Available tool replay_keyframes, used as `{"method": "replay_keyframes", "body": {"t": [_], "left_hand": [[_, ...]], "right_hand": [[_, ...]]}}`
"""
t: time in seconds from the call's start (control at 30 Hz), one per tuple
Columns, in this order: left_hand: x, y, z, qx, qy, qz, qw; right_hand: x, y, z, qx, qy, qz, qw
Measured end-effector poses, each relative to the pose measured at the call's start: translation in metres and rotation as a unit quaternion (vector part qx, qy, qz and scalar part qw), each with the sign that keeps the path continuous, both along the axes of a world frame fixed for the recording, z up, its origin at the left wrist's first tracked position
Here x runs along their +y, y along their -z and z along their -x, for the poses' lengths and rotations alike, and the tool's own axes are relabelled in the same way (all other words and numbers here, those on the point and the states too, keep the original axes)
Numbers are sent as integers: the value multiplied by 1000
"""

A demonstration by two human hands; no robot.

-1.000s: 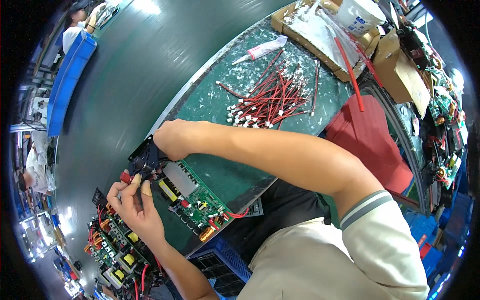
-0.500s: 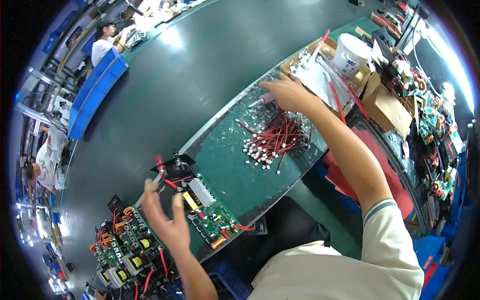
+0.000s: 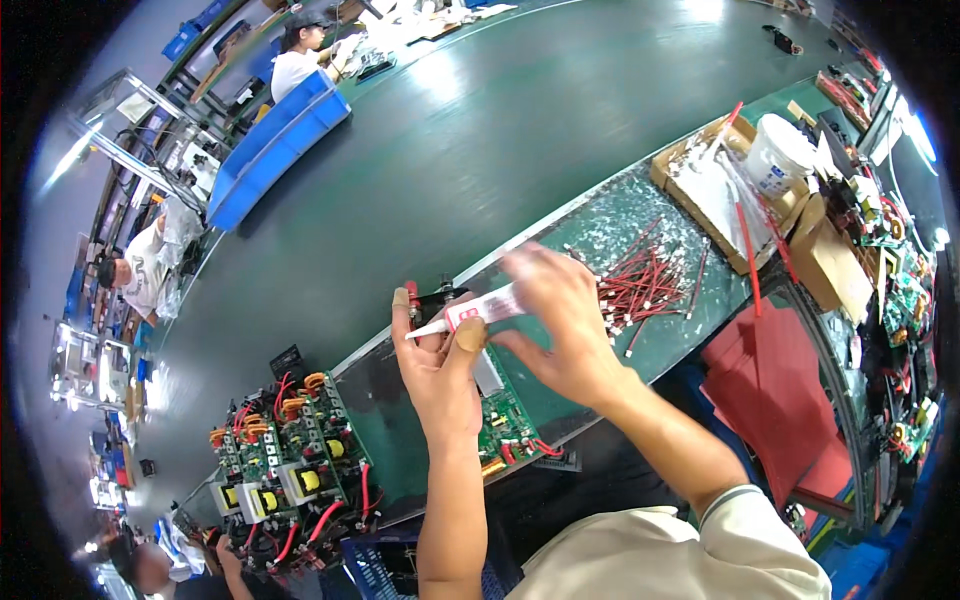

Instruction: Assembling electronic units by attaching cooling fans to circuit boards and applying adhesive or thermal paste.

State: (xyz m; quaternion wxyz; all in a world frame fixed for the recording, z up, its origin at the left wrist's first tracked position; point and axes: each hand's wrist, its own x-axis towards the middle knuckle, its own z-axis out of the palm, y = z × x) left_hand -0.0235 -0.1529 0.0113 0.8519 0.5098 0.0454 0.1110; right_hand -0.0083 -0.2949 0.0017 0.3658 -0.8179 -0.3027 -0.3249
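Note:
A white squeeze tube [image 3: 488, 308] with red markings and a pointed nozzle lies between my hands, nozzle toward the left. My left hand [image 3: 445, 385] has its thumb against the tube's front part, with fingers behind; tan covers sit on its thumb and index finger. My right hand [image 3: 565, 325] is blurred, its fingers over the tube's rear end and its thumb apart from it. Beneath and behind my left hand is a green circuit board [image 3: 508, 420], partly hidden, with red wires at its near end. A red terminal [image 3: 413, 298] stands at its far end.
Red wires with white connectors [image 3: 640, 290] are heaped right of my hands. A cardboard tray [image 3: 690, 190] and white bucket [image 3: 778, 155] stand farther right. Assembled circuit boards [image 3: 290, 450] crowd the left. People sit beyond, near a blue bin [image 3: 275, 150].
My right hand has brought the tube leftward from beside the wire heap to my left hand. My left thumb now meets the tube. The view has shifted.

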Motion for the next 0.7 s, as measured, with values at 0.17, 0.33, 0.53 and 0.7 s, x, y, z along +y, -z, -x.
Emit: {"method": "replay_keyframes", "body": {"t": [0.17,0.33,0.53,0.7], "left_hand": [[10,7,0,8,-16,2,1000],[8,13,-6,11,10,-76,997],[73,13,-25,-53,-21,-572,818],[80,35,-20,-66,23,-675,734]], "right_hand": [[41,48,6,385,-187,-651,626],[60,42,-2,424,-218,-733,486],[12,63,-11,397,-57,-673,621],[13,83,1,463,-3,-544,700]]}}
